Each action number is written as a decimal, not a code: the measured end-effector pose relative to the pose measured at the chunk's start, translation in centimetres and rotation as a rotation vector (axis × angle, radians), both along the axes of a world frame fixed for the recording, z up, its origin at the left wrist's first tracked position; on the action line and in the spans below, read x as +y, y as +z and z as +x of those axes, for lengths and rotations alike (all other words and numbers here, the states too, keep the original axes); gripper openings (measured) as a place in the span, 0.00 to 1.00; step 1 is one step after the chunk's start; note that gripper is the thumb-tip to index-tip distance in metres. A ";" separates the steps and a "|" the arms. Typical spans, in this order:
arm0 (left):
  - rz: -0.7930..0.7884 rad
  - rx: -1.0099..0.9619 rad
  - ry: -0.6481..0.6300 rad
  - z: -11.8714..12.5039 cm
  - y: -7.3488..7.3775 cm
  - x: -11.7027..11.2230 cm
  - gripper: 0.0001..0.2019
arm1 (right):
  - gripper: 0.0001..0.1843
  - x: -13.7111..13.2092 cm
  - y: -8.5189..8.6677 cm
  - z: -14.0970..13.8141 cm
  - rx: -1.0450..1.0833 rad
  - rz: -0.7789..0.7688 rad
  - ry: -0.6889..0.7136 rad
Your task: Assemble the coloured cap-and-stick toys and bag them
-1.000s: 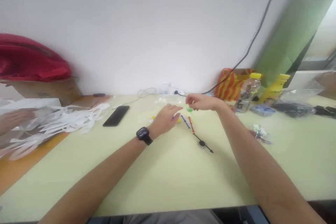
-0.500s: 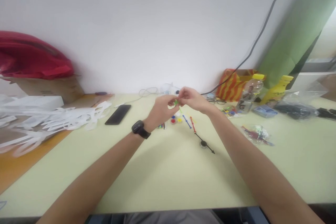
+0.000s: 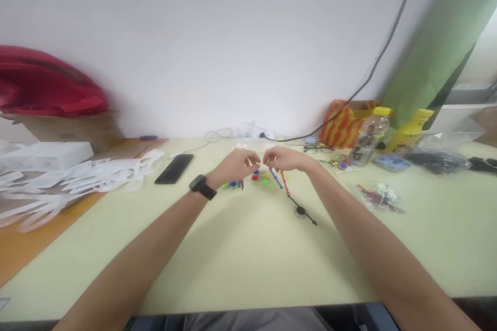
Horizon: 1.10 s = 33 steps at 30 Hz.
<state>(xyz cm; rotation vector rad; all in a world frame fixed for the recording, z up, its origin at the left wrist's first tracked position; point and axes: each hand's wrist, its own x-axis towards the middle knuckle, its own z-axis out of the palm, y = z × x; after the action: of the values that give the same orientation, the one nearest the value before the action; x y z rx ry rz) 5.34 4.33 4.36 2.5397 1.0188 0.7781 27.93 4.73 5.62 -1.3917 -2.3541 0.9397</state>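
Red stick (image 3: 284,184), blue stick (image 3: 277,179), black pointer (image 3: 300,211), red-and-yellow striped bag (image 3: 336,126)

Lighting bright, diffuse; soft shadows on table (image 3: 240,274); small coloured parts (image 3: 265,182) blurred (glare slight); edges wide-angle stretched.

Left hand (image 3: 235,165) and right hand (image 3: 287,159) are blurred; whether either grips anything cannot be determined. Small coloured pieces (image 3: 255,177) near them are partly hidden and too small to identify. Watch (image 3: 202,185) display is illegible. Red bag (image 3: 46,83) is cut off at left; grey cable (image 3: 376,64), at far right.
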 end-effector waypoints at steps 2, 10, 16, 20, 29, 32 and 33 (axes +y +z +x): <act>-0.010 0.078 -0.011 -0.1 0.0 -0.1 0.07 | 0.10 0.0 -0.1 0.0 -0.055 0.007 0.037; -0.025 0.149 -0.028 -0.3 0.3 -0.4 0.09 | 0.14 -0.3 -0.9 -1.4 -0.213 -0.024 0.295; 0.015 0.080 -0.036 -0.4 1.0 -0.3 0.09 | 0.05 -1.2 -0.3 -2.3 -0.191 -0.017 0.347; -0.047 -0.100 -0.010 -0.8 1.6 0.3 0.13 | 0.04 -1.5 1.0 -0.9 0.061 -0.074 0.241; -0.201 -0.311 -0.110 -0.3 2.1 0.1 0.16 | 0.12 0.2 -0.3 -0.3 0.789 -0.258 -0.023; -0.114 -0.339 -0.078 0.0 2.0 0.0 0.15 | 0.11 0.4 -0.5 -1.0 0.913 -0.312 -0.047; -0.076 -0.331 -0.064 0.0 2.0 -0.1 0.15 | 0.10 0.4 -0.5 -1.1 0.936 -0.320 -0.050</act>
<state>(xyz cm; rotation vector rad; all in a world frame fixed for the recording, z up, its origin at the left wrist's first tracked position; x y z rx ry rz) 5.37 4.27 6.37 2.2668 0.8372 1.0739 26.81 5.16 5.16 -0.7907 -1.4972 1.5617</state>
